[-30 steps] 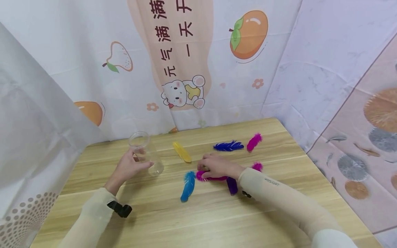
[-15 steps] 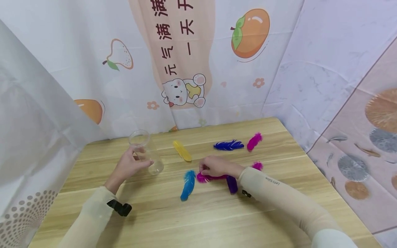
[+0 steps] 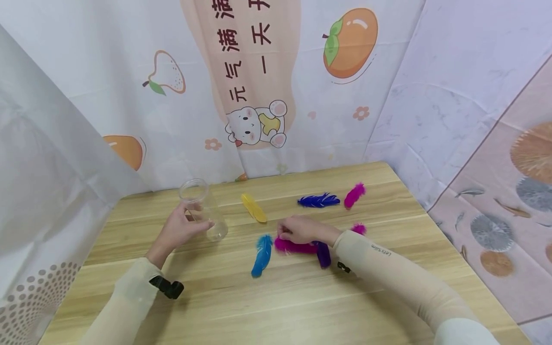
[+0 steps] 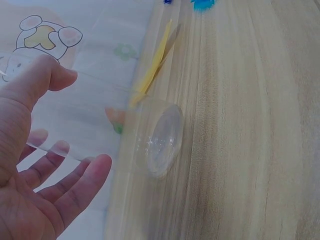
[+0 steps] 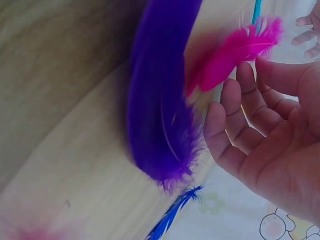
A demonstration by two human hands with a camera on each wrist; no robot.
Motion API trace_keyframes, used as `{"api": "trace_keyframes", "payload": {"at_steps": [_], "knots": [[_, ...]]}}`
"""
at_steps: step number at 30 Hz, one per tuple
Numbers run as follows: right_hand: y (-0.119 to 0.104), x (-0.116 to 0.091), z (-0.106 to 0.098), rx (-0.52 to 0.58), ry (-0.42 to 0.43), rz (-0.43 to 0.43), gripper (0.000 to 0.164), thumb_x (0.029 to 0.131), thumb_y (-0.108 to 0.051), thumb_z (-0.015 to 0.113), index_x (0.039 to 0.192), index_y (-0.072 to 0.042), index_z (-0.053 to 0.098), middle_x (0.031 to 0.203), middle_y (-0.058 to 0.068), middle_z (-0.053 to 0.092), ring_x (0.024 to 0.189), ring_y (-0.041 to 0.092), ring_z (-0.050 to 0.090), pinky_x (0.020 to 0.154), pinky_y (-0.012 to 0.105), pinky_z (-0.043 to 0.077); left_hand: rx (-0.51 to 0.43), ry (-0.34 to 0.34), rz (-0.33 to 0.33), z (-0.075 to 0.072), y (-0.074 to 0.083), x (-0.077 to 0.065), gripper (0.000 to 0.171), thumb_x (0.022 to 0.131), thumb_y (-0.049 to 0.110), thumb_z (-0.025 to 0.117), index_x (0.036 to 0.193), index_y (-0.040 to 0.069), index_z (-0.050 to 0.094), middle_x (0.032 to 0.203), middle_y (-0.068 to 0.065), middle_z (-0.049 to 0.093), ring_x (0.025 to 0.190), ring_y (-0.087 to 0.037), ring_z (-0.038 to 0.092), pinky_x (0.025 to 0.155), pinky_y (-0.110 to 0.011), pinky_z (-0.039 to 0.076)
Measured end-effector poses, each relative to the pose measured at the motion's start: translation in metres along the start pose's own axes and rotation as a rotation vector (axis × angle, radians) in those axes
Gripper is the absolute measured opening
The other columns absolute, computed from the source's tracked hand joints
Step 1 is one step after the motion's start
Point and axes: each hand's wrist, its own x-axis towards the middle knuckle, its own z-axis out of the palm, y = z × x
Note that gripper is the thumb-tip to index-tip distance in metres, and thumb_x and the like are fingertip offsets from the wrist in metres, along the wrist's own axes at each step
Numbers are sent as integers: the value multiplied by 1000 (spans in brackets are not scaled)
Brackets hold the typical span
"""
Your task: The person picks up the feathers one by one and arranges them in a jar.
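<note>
My left hand (image 3: 181,227) curls round a clear jar (image 3: 217,230), which stands on the wooden table. In the left wrist view the thumb (image 4: 62,77) and fingers lie on either side of its see-through wall. My right hand (image 3: 299,230) bends over a magenta feather (image 3: 297,246). Its thumb and forefinger pinch the feather's edge in the right wrist view, where the other fingers (image 5: 216,122) are bent beside it. A purple feather (image 5: 160,100) lies nearer the wrist, overlapping the magenta one in the head view.
A turquoise feather (image 3: 261,256) and a yellow feather (image 3: 254,208) lie between the hands. Farther back are a dark blue feather (image 3: 319,200) and another magenta feather (image 3: 355,195). One more magenta tip (image 3: 359,229) shows behind the right sleeve. Printed cloth (image 3: 172,120) hangs behind the table.
The right hand's fingers have drawn together at the magenta feather, and more of that feather shows below the hand. The left hand has kept its hold on the jar.
</note>
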Motion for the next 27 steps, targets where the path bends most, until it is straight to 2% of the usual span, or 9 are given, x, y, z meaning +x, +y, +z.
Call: {"api": "trace_keyframes", "payload": {"at_steps": [5,8,10,12,14,19,22,27], "knots": [[1,-1,-2,63,6,1,12,105,-14,56,95,-13,62,80,-5,60,64,6,54,62,24,48,-16,-8,8,-1,4,-1,76,83,32,86,138,0,45,144,-17,46,116,-39,60,75,-35,55],[2,-2,-5,136,22,-7,9,105,-15,56,101,-12,64,89,-5,64,78,9,58,73,28,52,-22,-11,9,-2,5,-2,74,84,31,85,137,-2,46,147,-18,43,117,-40,59,75,-34,55],[2,-3,-7,224,28,17,11,105,-18,57,104,-12,65,99,-4,66,90,11,60,82,31,52,-19,-10,4,-2,5,-2,73,84,31,85,136,-2,46,147,-18,43,117,-40,59,75,-34,55],[2,-3,-9,337,33,58,14,105,-22,56,105,-12,66,104,-2,67,95,13,60,84,34,51,-15,-5,-1,-2,5,-2,73,83,31,86,135,-1,46,144,-18,45,116,-40,60,75,-35,55],[4,-4,-11,442,48,100,18,105,-26,54,102,-12,66,106,-2,67,94,14,59,82,34,50,-13,0,-2,-1,4,-2,72,83,31,86,134,0,47,143,-17,46,115,-39,60,75,-35,55],[5,-6,-13,635,60,161,21,104,-26,52,100,-9,63,92,0,59,83,16,52,73,32,44,-7,5,3,0,3,-2,71,82,32,86,133,0,48,143,-17,46,114,-39,60,73,-36,55],[5,-6,-13,767,37,205,21,104,-25,53,104,-6,60,91,4,58,83,16,55,72,31,48,-6,2,5,-1,3,-2,72,83,31,86,134,0,47,142,-18,47,113,-39,60,73,-35,54],[5,-6,-12,919,21,293,23,103,-26,53,111,-5,57,103,12,66,87,23,67,68,36,57,-14,1,13,-1,3,-2,70,83,30,86,133,-1,48,144,-17,45,115,-40,60,73,-34,54]]}}
